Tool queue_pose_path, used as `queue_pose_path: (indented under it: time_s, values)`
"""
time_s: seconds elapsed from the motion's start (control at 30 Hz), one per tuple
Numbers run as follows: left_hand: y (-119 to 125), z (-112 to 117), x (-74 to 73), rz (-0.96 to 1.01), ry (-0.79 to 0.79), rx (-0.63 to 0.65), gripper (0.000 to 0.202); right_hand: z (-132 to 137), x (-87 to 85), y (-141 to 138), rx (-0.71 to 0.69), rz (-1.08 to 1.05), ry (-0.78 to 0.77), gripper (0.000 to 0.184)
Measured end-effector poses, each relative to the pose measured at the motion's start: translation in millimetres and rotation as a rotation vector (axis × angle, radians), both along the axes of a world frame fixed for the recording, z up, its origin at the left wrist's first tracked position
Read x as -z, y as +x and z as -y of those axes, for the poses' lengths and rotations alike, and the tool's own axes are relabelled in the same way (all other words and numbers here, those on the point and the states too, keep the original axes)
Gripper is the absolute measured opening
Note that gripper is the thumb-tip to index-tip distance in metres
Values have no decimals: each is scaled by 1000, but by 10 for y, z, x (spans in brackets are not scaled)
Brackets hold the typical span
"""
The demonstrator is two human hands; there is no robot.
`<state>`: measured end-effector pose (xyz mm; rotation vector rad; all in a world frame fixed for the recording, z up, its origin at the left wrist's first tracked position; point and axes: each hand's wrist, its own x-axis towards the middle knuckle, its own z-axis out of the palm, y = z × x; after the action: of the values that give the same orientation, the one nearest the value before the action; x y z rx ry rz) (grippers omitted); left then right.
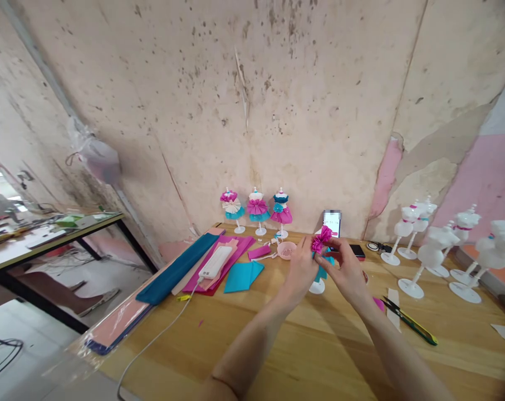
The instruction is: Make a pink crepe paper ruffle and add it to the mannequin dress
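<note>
– Grip status, L hand (pixel 299 273) & R hand (pixel 342 260)?
– L's closed on the magenta ruffle (pixel 321 239); R's curled narrow just beside it, can't tell if it's pinching.
– Where's the ruffle rel. to fingers?
– Btwn both hands, poking up above the thumbs. Turq. skirt (pixel 320 274) & rd. white base (pixel 317 287) show below.
– Textures?
– Ruffle's crinkly, tightly gathered. L of hands: shallow pink bowl (pixel 286 251), flat turq. cloth (pixel 238 277). R: slim-bladed snips (pixel 411 322) on wood-grain table (pixel 202 340).

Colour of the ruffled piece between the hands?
Bright magenta; the ruffled piece shows best in the head view.
</note>
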<state>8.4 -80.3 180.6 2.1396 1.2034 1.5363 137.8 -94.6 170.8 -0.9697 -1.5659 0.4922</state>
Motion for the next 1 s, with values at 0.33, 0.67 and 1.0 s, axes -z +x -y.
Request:
queue_pose_path:
  time_s: [0.33, 0.67, 1.0]
  values:
    - [97, 134, -34, 77, -234, 368, 29, -24, -49, 210, 201, 169, 171, 32]
    - [-122, -8, -170, 308, -323, 392, 36, -74, -118, 306, -300, -583, -331, 17]
    - [-16, -134, 7, 425, -406, 500, 35, -7, -156, 255, -104, -293, -245, 25]
